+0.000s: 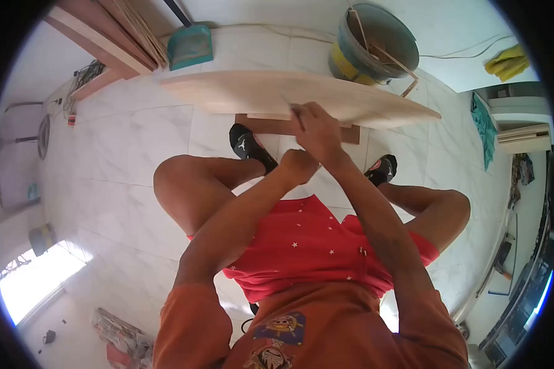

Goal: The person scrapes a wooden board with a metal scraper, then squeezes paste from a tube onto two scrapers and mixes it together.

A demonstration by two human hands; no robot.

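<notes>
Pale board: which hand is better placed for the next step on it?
Right, probably: the right hand is at the board, holding something thin; the left hand is farther back.

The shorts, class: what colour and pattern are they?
The shorts are red with small pale stars, showing best in the head view.
</notes>
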